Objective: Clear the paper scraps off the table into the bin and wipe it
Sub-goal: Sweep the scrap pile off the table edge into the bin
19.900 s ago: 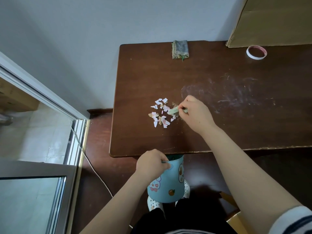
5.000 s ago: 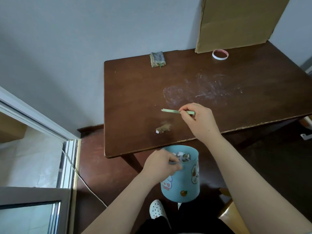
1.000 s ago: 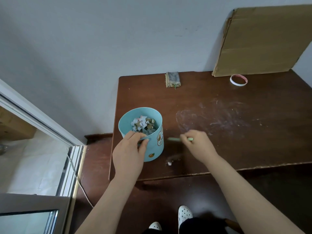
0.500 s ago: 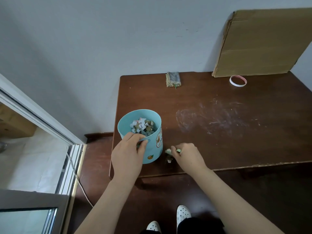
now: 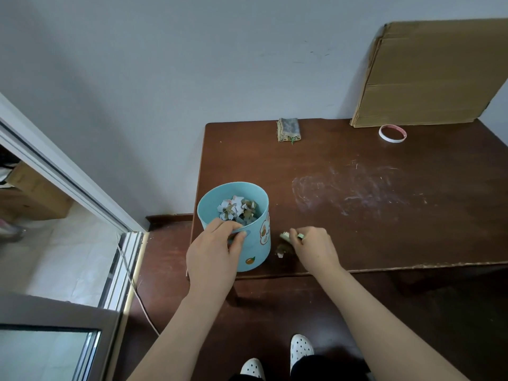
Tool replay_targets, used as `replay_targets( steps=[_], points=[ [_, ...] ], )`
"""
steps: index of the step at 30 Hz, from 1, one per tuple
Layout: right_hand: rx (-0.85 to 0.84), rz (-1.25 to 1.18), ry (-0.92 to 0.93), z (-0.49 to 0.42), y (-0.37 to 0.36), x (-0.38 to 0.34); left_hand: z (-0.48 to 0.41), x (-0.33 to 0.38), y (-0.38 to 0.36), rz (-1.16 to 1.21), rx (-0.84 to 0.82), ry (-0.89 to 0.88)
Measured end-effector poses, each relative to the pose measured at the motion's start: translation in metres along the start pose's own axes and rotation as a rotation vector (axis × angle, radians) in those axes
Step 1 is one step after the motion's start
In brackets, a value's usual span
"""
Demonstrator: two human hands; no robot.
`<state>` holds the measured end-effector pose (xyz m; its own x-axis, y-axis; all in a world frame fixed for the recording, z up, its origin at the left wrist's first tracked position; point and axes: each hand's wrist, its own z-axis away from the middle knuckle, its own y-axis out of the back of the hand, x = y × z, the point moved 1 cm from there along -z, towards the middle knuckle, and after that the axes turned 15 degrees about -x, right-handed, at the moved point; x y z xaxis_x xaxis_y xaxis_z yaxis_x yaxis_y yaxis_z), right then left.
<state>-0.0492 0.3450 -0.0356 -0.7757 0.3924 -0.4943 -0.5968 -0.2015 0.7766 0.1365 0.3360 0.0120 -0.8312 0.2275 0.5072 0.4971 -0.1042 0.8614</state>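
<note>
1. Nearest to me I see a pair of white perforated shoes [image 5: 301, 350] on the dark floor, in front of the table's front edge.
2. The left hand [image 5: 211, 251] grips the near rim of the light blue round bin [image 5: 254, 250], with the fingers over the rim inside and the thumb outside.
3. This bin stands on the dark brown wooden table [image 5: 384, 237] at its front left corner, close to both edges. Its wall carries a cartoon animal sticker and an orange fruit sticker. Any lettering there is too small for me to read.
4. The torn paper scraps [image 5: 237, 209], white and brown, lie inside the bin.
5. The right hand [image 5: 316, 248] pinches a pale green flat strip [image 5: 286, 235] with curled fingers. A small heap of scraps [image 5: 281, 250] lies on the table just beside the bin, near the front edge.
6. Behind this hand a whitish smear [image 5: 351, 188] marks the wood, and the surface continues open toward the right.
7. Near the far edge lie a folded grey cloth [image 5: 288, 129] and a white tape ring [image 5: 392, 133]. A brown cardboard sheet [image 5: 434, 72] leans on the wall.
</note>
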Motion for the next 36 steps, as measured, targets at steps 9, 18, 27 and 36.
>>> replay_targets(
  steps=[9,18,27,36],
  points=[
    [0.275,-0.093,0.082,0.008,0.039,0.019,0.028,0.017,0.000,0.041,-0.189,-0.171],
    [0.298,-0.373,0.159,0.037,0.066,0.029,0.056,0.040,-0.024,0.213,-0.553,-0.393],
    [0.268,-0.417,0.177,0.046,0.047,0.060,0.065,0.045,-0.062,0.219,-0.832,-0.387],
    [0.207,-0.364,0.170,0.036,0.032,0.071,0.068,0.024,-0.098,0.206,-0.936,-0.218]
  ],
)
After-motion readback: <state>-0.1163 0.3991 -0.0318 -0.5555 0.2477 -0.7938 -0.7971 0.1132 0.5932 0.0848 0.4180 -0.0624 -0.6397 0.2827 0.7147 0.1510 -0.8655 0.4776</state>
